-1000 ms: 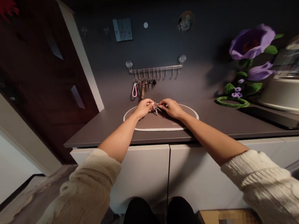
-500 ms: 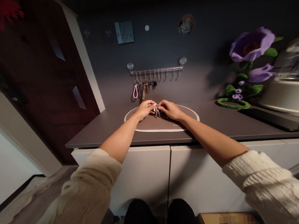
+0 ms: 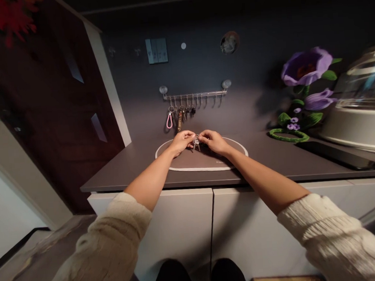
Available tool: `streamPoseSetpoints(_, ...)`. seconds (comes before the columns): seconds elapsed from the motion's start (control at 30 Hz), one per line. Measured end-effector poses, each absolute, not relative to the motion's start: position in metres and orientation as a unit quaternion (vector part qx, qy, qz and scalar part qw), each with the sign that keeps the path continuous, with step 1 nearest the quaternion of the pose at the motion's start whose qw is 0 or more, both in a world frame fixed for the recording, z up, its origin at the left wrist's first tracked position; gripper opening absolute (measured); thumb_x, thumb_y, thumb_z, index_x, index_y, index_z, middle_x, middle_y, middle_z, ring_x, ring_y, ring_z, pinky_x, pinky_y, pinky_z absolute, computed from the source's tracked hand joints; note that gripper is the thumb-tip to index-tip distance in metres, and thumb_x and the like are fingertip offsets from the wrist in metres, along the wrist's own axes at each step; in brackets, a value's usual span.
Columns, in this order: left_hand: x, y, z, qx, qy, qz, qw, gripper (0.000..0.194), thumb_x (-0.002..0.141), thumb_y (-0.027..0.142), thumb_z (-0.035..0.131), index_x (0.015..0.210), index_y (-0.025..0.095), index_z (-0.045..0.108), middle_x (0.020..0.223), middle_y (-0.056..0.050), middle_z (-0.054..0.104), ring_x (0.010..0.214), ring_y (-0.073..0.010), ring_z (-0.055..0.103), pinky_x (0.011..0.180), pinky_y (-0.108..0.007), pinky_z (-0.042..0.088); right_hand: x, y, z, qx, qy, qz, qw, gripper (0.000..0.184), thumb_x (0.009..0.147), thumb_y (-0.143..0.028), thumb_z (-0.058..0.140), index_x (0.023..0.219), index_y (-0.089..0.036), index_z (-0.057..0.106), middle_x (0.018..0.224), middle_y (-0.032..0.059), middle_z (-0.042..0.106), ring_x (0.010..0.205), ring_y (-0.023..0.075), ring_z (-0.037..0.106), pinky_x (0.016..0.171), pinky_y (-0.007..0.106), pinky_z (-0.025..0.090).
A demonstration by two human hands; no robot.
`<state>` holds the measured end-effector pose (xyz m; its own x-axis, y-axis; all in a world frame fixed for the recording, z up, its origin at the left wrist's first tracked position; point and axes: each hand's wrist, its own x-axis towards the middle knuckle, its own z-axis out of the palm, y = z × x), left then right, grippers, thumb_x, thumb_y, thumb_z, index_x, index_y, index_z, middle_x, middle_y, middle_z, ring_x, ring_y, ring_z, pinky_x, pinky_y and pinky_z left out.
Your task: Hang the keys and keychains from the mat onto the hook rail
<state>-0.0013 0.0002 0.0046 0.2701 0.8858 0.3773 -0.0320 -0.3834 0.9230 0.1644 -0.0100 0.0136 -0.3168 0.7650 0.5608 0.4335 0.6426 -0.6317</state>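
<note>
We count two hands, one key bunch [image 3: 196, 144], at least two silver blades dangling; fingers hide the rest, so no exact key count. Left hand [image 3: 181, 143] pinches the bunch in its fingertips, right hand [image 3: 213, 141] pinches it from the other side, near the top. Bunch sits between the hands, over one mat [image 3: 195, 163]; touching or not, we can't tell. Hands and right forearm block part of the mat.

Behind: one clear rack [image 3: 195, 95], two suction cups [image 3: 163, 90], a row of hooks. On its left half we see one pink loop [image 3: 169, 127], one brown tag [image 3: 179, 121] and small keys, too small to count. Right: two purple blooms, one large [image 3: 307, 68], one smaller [image 3: 319, 100], a few tiny ones, one green ring [image 3: 288, 140], one dark slab [image 3: 339, 155], one pale appliance [image 3: 350, 125].

Tabletop [image 3: 119, 171] grey-brown, mat pale-edged, white cupboards [image 3: 177, 227] below. Dark wall: one card [image 3: 156, 51], one white dot [image 3: 183, 45], one round picture [image 3: 230, 42]. Dark red door [image 3: 61, 123] at left
</note>
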Motion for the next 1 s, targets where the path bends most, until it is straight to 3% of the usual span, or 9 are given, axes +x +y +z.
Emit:
streamPoseSetpoints(0.27, 0.003, -0.007, 0.009, 0.631, 0.347, 0.521, 0.458, 0.018, 0.075, 0.025, 0.060, 0.086, 0.012, 0.052, 0.071, -0.001, 0.057, 0.058, -0.0065, 0.055, 0.051, -0.020, 0.048, 0.166, -0.003, 0.010, -0.376, -0.759, 0.220, 0.484, 0.021, 0.072, -0.036, 0.050, 0.074, -0.016, 0.054, 0.068, -0.0007, 0.055, 0.063, 0.0102, 0.046, 0.064, 0.024, 0.037)
streamPoseSetpoints(0.43, 0.005, -0.008, 0.009, 0.648, 0.368, 0.515, 0.424, 0.013, 0.081, 0.022, 0.050, 0.089, 0.012, 0.051, 0.074, -0.002, 0.058, 0.057, -0.0059, 0.053, 0.049, -0.018, 0.044, 0.167, 0.001, 0.007, -0.373, -0.747, 0.223, 0.502, 0.021, 0.071, -0.037, 0.050, 0.074, -0.016, 0.052, 0.068, -0.0006, 0.054, 0.063, 0.0106, 0.047, 0.065, 0.025, 0.038)
streamPoseSetpoints(0.8, 0.002, -0.001, -0.001, 0.752, 0.444, 0.464, 0.150, 0.024, 0.084, 0.029, 0.035, 0.076, 0.015, 0.053, 0.068, 0.000, 0.057, 0.056, -0.0085, 0.049, 0.056, -0.021, 0.039, 0.170, 0.008, 0.014, -0.359, -0.682, 0.300, 0.563, 0.027, 0.067, -0.042, 0.055, 0.075, -0.017, 0.051, 0.070, -0.0008, 0.053, 0.063, 0.0100, 0.048, 0.063, 0.025, 0.041)
streamPoseSetpoints(1.0, 0.003, -0.001, -0.001, 0.765, 0.460, 0.441, 0.090, 0.026, 0.085, 0.028, 0.033, 0.075, 0.017, 0.053, 0.067, 0.000, 0.057, 0.058, -0.0097, 0.049, 0.059, -0.022, 0.036, 0.169, 0.020, 0.032, -0.351, -0.651, 0.316, 0.594, 0.024, 0.067, -0.038, 0.057, 0.075, -0.016, 0.052, 0.071, 0.0001, 0.055, 0.065, 0.0094, 0.050, 0.063, 0.024, 0.042)
